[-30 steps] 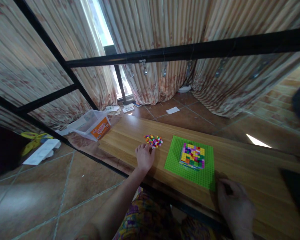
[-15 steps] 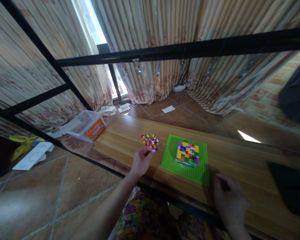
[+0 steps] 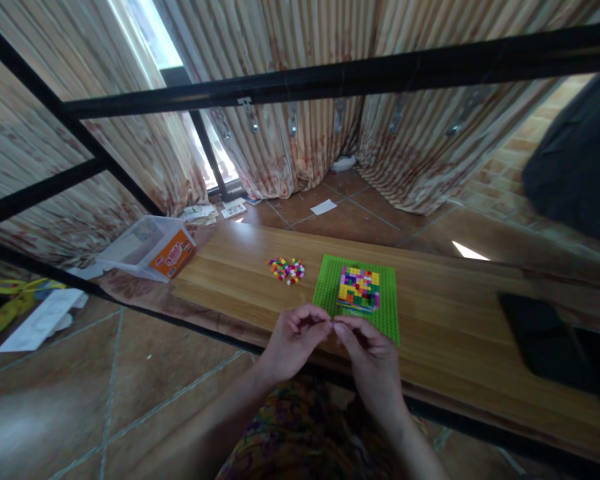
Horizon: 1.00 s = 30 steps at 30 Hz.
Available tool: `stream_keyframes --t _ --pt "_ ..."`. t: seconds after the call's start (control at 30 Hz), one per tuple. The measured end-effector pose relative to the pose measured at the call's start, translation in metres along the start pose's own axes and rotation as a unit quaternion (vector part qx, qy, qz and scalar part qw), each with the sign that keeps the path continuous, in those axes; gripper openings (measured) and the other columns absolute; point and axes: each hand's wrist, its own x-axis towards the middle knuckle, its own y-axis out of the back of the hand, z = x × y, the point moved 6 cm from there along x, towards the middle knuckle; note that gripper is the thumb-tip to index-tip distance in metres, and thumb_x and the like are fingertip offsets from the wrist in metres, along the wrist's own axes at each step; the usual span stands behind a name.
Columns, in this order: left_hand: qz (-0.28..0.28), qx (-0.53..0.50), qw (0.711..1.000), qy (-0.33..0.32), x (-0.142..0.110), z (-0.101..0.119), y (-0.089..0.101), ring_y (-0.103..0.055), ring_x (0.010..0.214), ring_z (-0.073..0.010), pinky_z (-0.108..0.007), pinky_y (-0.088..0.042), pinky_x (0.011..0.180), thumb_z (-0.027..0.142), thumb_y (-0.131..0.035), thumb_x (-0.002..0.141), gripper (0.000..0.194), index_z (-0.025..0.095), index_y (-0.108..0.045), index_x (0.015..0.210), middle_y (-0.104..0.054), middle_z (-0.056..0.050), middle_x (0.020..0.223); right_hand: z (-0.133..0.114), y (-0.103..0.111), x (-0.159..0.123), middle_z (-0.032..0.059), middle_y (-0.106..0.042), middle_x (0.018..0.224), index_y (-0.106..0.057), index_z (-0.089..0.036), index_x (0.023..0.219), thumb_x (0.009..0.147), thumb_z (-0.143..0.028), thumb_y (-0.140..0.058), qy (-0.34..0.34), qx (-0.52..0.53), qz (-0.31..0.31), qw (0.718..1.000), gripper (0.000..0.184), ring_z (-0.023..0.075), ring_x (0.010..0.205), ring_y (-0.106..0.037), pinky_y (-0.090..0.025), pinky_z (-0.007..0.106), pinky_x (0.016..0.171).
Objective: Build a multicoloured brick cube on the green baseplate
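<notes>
A tiny purple toy brick point(image 3: 332, 325) shows between the fingertips of both hands, mostly covered by them. My left hand point(image 3: 293, 341) pinches it from the left, thumb and forefinger together. From the right, my right hand point(image 3: 375, 353) closes its thumb and forefinger on it too. Both hands are just over the near edge of the green baseplate point(image 3: 386, 307), hiding its front corner. On the plate stands a low square block of multicoloured bricks point(image 3: 359, 289). A loose pile of small coloured bricks point(image 3: 286, 269) lies to the left of the plate.
The wooden bench top point(image 3: 445, 313) carries a dark flat object point(image 3: 543, 340) at the right. A clear plastic bin with an orange label point(image 3: 150, 248) stands at the left end. Black metal bars point(image 3: 300, 83) cross in front of the curtains.
My left hand has moved right from beside the brick pile, carrying the purple brick. My right hand has come left from the bench to meet it. The view has shifted slightly.
</notes>
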Motion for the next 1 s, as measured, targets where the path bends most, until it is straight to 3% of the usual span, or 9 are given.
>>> stream_keyframes --t 0.23,0.37,0.5,0.57,0.8,1.0 --pt "-0.028 -0.034 0.998 0.038 -0.005 -0.001 -0.012 -0.059 0.064 -0.0114 -0.027 -0.050 0.070 0.036 -0.074 0.076 0.021 0.016 -0.068 0.076 -0.064 0.001 0.068 0.017 0.005 -0.013 -0.0021 -0.065 0.063 -0.075 -0.022 0.076 0.073 -0.037 -0.078 -0.099 0.132 0.005 0.986 0.016 0.0090 0.056 -0.051 -0.043 0.022 0.056" --pt "-0.035 -0.069 0.995 0.068 -0.007 -0.007 -0.015 -0.062 0.068 -0.0118 -0.027 -0.051 0.072 0.035 -0.074 0.077 0.021 0.015 -0.071 0.078 -0.068 -0.002 0.072 0.027 0.002 -0.020 -0.0005 -0.067 0.068 -0.074 -0.020 0.075 0.069 -0.035 -0.081 -0.180 0.245 0.004 0.953 0.017 0.0087 0.058 -0.052 -0.044 0.022 0.057" --pt "-0.002 -0.073 0.994 0.085 -0.007 -0.011 -0.014 -0.064 0.072 -0.0119 -0.025 -0.051 0.073 0.035 -0.074 0.077 0.022 0.015 -0.072 0.086 -0.072 -0.004 0.080 0.033 0.001 -0.027 -0.0005 -0.068 0.073 -0.073 -0.020 0.082 0.062 -0.033 -0.085 -0.272 0.305 0.017 0.912 0.026 0.0088 0.060 -0.054 -0.045 0.020 0.055" --pt "0.002 -0.069 0.994 0.086 -0.007 -0.010 -0.014 -0.063 0.068 -0.0116 -0.025 -0.051 0.071 0.036 -0.073 0.077 0.023 0.015 -0.071 0.085 -0.071 -0.003 0.076 0.031 -0.001 -0.028 -0.0009 -0.066 0.073 -0.072 -0.020 0.084 0.062 -0.034 -0.085 -0.272 0.304 0.011 0.913 0.029 0.0086 0.061 -0.054 -0.044 0.019 0.053" --pt "0.013 -0.031 0.995 0.094 -0.008 -0.014 -0.010 -0.057 0.062 -0.0099 -0.022 -0.046 0.063 0.032 -0.074 0.073 0.019 0.014 -0.069 0.076 -0.064 0.000 0.065 0.032 -0.007 -0.024 -0.0026 -0.059 0.062 -0.070 -0.018 0.073 0.070 -0.043 -0.081 -0.188 0.193 -0.015 0.963 0.028 0.0042 0.049 -0.039 -0.027 0.018 0.043" --pt "0.014 -0.035 0.996 0.078 -0.008 -0.019 -0.004 -0.053 0.062 -0.0088 -0.022 -0.043 0.064 0.029 -0.072 0.074 0.018 0.012 -0.069 0.069 -0.063 -0.001 0.063 0.045 -0.009 -0.028 -0.0007 -0.062 0.067 -0.071 -0.018 0.075 0.069 -0.044 -0.080 -0.208 0.200 -0.016 0.957 0.028 0.0046 0.050 -0.038 -0.025 0.019 0.044"
